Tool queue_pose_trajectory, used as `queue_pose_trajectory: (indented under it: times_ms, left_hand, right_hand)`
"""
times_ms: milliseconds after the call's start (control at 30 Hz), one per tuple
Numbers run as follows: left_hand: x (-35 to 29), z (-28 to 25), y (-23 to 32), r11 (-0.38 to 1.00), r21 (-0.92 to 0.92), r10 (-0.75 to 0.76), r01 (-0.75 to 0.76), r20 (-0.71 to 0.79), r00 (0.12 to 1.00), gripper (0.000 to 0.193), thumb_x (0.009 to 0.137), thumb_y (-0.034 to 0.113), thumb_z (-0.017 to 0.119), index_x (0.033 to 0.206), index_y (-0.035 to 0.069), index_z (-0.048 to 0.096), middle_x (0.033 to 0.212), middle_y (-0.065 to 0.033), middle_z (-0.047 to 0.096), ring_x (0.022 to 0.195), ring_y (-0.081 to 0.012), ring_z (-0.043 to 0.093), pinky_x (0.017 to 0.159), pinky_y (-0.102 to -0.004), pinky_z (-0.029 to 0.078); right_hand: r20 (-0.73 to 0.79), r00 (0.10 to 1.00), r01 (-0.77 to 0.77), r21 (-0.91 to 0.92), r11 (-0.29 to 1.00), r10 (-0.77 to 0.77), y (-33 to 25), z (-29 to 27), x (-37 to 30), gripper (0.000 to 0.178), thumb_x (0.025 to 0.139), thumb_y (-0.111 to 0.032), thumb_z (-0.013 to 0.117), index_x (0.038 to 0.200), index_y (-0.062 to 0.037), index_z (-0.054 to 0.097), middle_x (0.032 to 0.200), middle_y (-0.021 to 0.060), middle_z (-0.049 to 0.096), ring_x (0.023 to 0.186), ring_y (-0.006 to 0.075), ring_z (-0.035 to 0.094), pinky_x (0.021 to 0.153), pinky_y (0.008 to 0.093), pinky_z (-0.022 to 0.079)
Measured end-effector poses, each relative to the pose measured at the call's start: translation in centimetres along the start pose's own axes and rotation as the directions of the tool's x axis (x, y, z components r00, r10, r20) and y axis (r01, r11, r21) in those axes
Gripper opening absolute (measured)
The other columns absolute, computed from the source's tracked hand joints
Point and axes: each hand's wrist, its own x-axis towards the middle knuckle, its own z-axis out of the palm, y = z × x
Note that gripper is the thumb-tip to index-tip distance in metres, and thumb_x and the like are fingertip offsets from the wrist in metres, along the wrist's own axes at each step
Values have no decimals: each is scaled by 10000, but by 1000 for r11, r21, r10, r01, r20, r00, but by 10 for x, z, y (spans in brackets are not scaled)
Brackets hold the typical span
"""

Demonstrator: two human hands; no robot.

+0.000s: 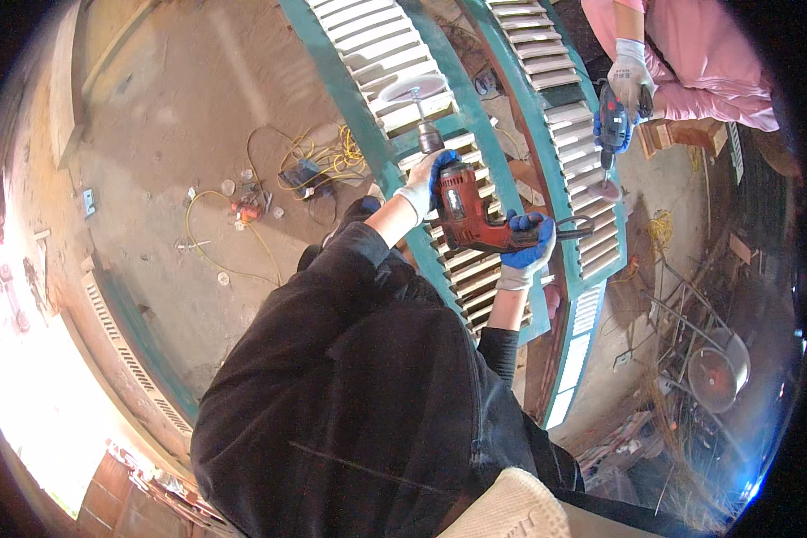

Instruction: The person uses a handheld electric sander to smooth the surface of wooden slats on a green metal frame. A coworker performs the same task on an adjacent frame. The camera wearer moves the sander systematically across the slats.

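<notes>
A red and black power drill (462,211) is held in both my gloved hands over a green-framed louvered shutter (502,170). My left hand (429,184), in a white and blue glove, wraps the drill's front near the chuck. Around the rear handle my right hand (529,247) is closed. From the chuck a shaft runs to a round, pale sanding disc (412,88), which lies over the white slats near the far part of the shutter. Whether the disc touches the slats I cannot tell.
Across a second louvered shutter (560,67), a co-worker in pink holds another drill (614,125) with a disc. Yellow cords (336,157) and an orange tool (247,211) lie on the floor at left. A wheelbarrow (719,369) stands at right.
</notes>
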Motion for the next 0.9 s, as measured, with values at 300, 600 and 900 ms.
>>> queue_pose_trajectory:
  times_ms: [300, 600, 900]
  left_hand:
    - [-7, -17, -2, 972, -201, -93, 121, 145, 985, 242, 827, 350, 519, 819, 125, 607, 798, -63, 638, 724, -238, 611, 723, -426, 498]
    - [61, 46, -15, 970, -167, -137, 175, 213, 967, 230, 814, 320, 526, 801, 98, 585, 772, -93, 636, 693, -264, 615, 716, -422, 506]
    - [-21, 11, -20, 950, -212, -201, 228, 139, 970, 203, 807, 313, 552, 830, 114, 581, 771, -66, 628, 691, -239, 610, 718, -423, 507]
  right_hand:
    - [48, 999, 15, -222, 975, -4, 0, 18, 9, 230, 845, -207, 562, 785, 15, 549, 682, 104, 567, 554, 218, 551, 617, 416, 503]
    - [38, 985, 172, -155, 973, -168, -31, 1, 39, 275, 843, -266, 579, 806, 6, 565, 681, 82, 555, 597, 222, 550, 672, 417, 479]
    - [-35, 999, 13, -391, 920, -29, -25, -2, 9, 220, 848, -200, 554, 798, 14, 556, 684, 97, 557, 565, 206, 553, 551, 364, 495]
